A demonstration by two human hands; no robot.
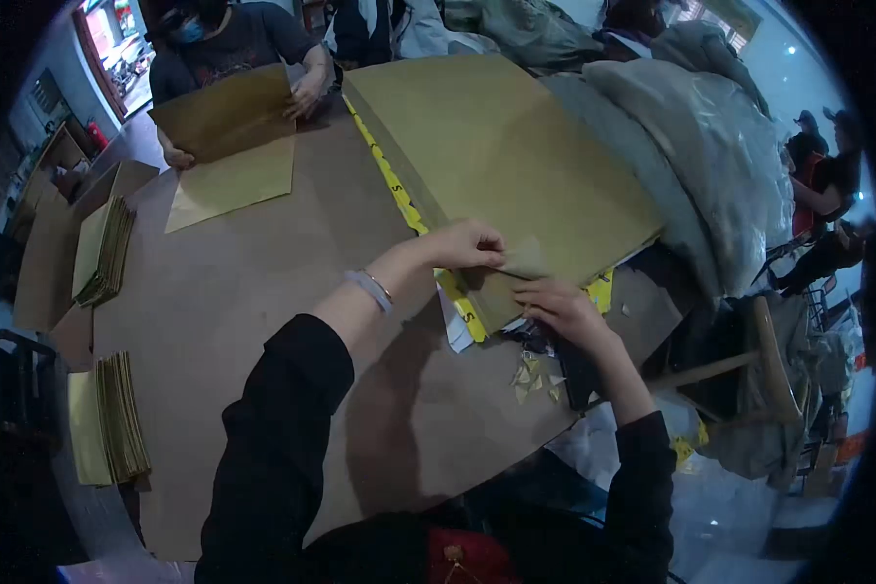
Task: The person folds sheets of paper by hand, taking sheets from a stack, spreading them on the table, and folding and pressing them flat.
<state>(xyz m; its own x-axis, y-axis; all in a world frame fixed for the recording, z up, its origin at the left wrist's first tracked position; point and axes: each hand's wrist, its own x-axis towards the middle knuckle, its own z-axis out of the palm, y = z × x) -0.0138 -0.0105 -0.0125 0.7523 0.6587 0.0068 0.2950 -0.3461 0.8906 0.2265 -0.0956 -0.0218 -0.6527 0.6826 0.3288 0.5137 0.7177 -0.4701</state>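
Note:
A large kraft paper sheet (526,146) lies on top of a stack on the table, tilted away from me. My left hand (469,243) is closed with its fingertips pinching the sheet near its front edge. Beside it, my right hand (563,310) has bent fingers closed on the same front edge, close to the corner. Between the two hands a small paler part of the paper (526,261) looks lifted or curled. Yellow printed tape (391,180) runs along the stack's left side, under the sheet.
Torn paper scraps (530,380) lie near my right wrist. Folded kraft bundles (107,419) stand at the table's left edge, near an open cardboard box (44,263). Across the table a co-worker holds a folded kraft sheet (229,117). Plastic-covered bundles (691,136) crowd the right.

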